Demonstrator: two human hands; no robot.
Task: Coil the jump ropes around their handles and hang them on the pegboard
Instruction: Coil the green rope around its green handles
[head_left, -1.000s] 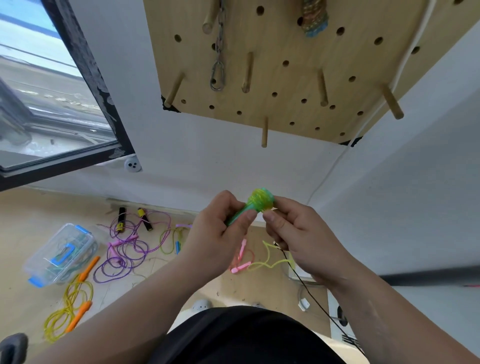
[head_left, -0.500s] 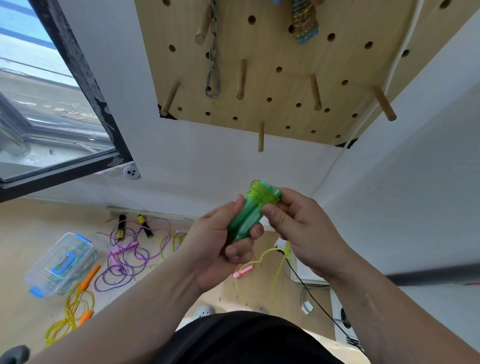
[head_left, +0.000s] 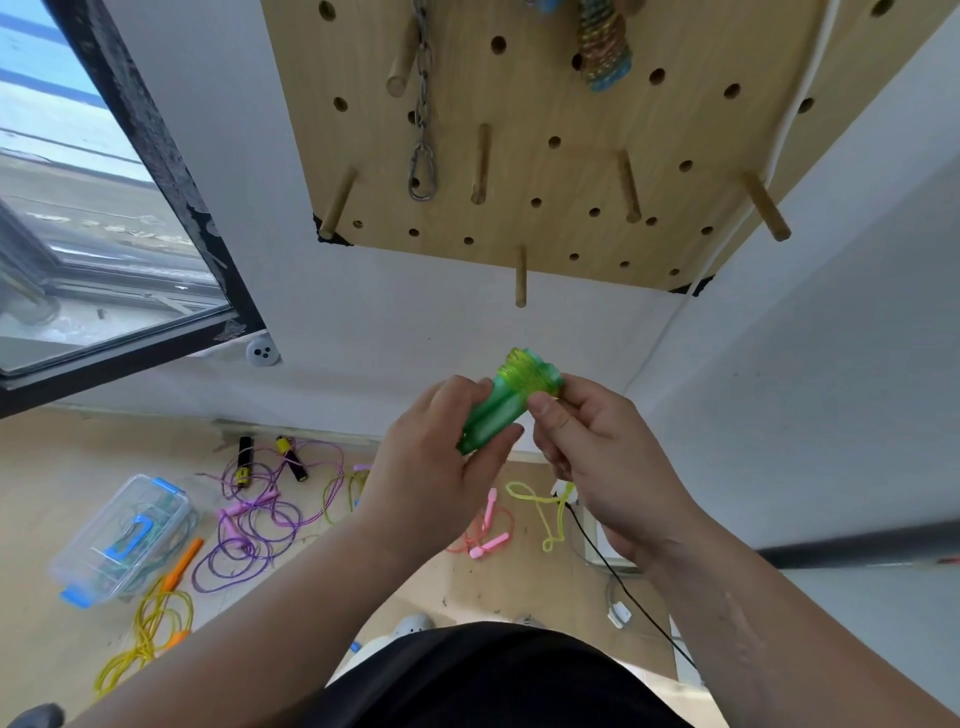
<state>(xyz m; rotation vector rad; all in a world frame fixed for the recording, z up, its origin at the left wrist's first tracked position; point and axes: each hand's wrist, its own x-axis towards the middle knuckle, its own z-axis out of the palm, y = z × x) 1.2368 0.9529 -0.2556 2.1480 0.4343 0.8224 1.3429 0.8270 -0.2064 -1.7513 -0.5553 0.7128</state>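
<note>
Jump rope, green: two translucent green handles side by side, tilted, held in mid-air before the white wall and below the pegboard. Yellow-green cord is wound in a tight coil round their upper end. A loose length of the same cord shows under the right wrist; whether it hangs or lies on the floor cannot be told.

Left grip: fingers and thumb curled round the lower half of the handles.

Right grip: thumb and fingertips pinch the coiled end.

Pegboard: pale wood, on the wall, with wooden pegs. It carries a metal chain with carabiner and one coiled rope bundle.

Floor, wood:
- purple rope in loose loops, beside black-and-yellow handles
- pink rope
- yellow rope with orange handles
- clear plastic box with blue latches
- black cable and white plug

Window: black frame, at left.
</note>
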